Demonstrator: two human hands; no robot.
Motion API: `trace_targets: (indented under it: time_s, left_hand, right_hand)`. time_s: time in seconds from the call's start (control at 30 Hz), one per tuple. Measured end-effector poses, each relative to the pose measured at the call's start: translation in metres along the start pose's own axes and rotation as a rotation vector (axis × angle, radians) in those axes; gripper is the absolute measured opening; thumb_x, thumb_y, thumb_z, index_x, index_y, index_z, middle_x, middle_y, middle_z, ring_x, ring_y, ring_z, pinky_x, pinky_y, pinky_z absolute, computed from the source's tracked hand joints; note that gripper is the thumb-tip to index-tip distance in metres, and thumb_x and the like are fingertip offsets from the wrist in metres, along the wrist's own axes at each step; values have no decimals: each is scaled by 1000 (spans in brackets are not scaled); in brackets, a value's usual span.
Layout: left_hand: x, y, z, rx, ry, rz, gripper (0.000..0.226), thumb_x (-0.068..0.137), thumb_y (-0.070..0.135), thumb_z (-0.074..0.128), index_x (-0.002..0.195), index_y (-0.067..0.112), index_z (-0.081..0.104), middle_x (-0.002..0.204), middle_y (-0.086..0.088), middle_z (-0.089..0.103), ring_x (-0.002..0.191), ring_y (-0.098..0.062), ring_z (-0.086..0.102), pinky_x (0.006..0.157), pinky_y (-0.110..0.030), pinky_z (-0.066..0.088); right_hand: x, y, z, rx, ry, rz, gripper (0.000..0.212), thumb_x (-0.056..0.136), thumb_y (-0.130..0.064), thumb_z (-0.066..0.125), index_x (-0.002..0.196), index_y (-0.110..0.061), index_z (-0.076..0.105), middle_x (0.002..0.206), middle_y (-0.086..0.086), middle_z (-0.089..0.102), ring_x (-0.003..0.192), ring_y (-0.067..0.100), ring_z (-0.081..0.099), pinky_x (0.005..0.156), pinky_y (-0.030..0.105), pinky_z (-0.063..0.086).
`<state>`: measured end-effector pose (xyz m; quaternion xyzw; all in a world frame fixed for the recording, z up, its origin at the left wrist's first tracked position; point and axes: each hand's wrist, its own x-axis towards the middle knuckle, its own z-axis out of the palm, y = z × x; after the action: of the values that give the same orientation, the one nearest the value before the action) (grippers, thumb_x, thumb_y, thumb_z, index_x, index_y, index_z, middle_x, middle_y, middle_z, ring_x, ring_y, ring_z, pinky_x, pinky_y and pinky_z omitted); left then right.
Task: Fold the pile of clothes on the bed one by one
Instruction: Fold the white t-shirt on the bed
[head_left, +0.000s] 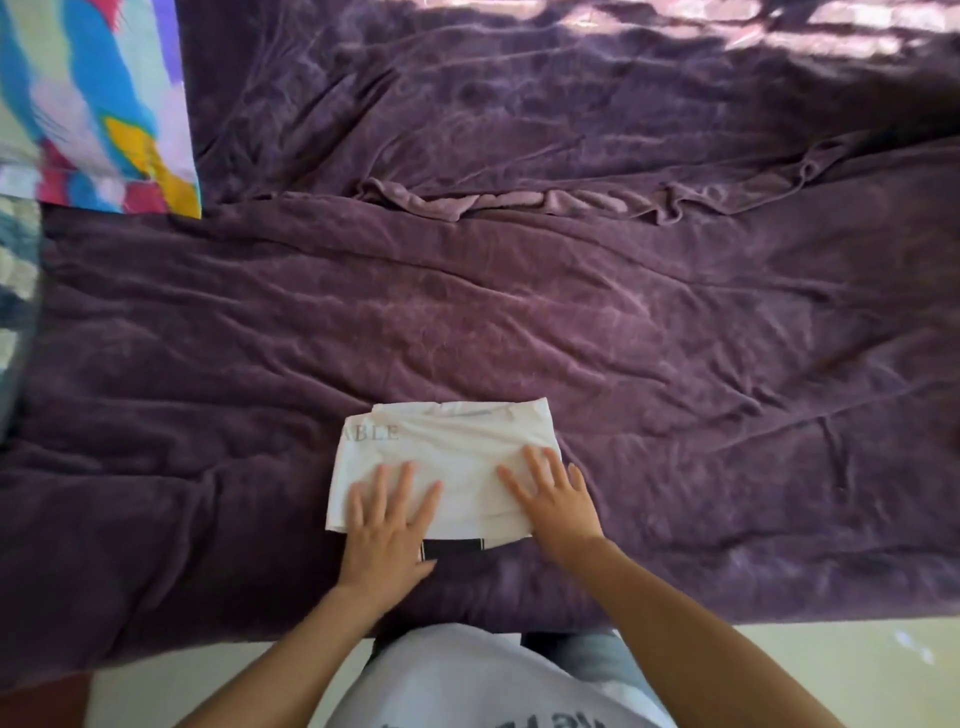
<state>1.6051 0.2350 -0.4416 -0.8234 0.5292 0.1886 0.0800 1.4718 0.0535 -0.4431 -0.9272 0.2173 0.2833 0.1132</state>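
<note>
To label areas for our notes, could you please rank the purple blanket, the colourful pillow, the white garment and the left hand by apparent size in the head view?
1. Purple blanket, by far.
2. Colourful pillow, though cut off by the frame.
3. White garment.
4. Left hand, nearer the camera, yet smallest.

My bed (675, 364) is covered with a rumpled purple velvety blanket (519, 322), creased all over, with a bunched ridge running across its far half. Directly on it, near the edge closest to me, lies a folded white garment (457, 447) with faint grey lettering and a black strip showing at its near side. At the far left corner a brightly patterned cloth (104, 104) rests on the blanket.
</note>
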Motion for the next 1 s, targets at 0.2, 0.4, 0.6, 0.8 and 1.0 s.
trace_targets:
  time_s: [0.2,0.4,0.6,0.8,1.0]
  left_hand:
    - [5,4,-4,-20,45,11,129,12,40,92,129,22,38,132,-20,38,119,-38,38,93,-59,28]
    - [11,4,4,16,147,143,78,48,29,80,117,17,45,121,-17,52,104,-38,59,77,-56,51]
    - [25,-9,-11,-59,374,215,32,66,6,33,93,13,49,71,-5,65,61,-24,64,49,-31,53]
    - [44,-19,-54,-35,457,250,35,63,15,32,96,15,45,67,-3,63,55,-22,63,40,-27,49]
    - [86,-19,-179,-30,627,388,61,34,15,86,88,16,60,70,-1,66,58,-20,65,44,-24,49]
  right_hand:
    - [-6,9,8,59,64,-98,81,3,-23,87,82,-22,67,76,-1,65,66,20,66,43,22,49]
    - [-16,2,27,-72,99,-103,113,20,-46,89,120,-23,44,114,16,61,100,34,64,70,44,56]
    - [-4,-7,24,-21,78,-116,107,17,-23,89,117,-24,48,104,13,48,87,33,64,56,35,54]
    - [-9,19,-56,-32,300,-128,89,10,-27,86,87,-24,44,62,-5,57,50,14,57,38,16,37]
    - [-48,55,-160,180,549,-39,54,43,-26,73,87,-23,41,71,-2,60,60,19,63,42,18,41]
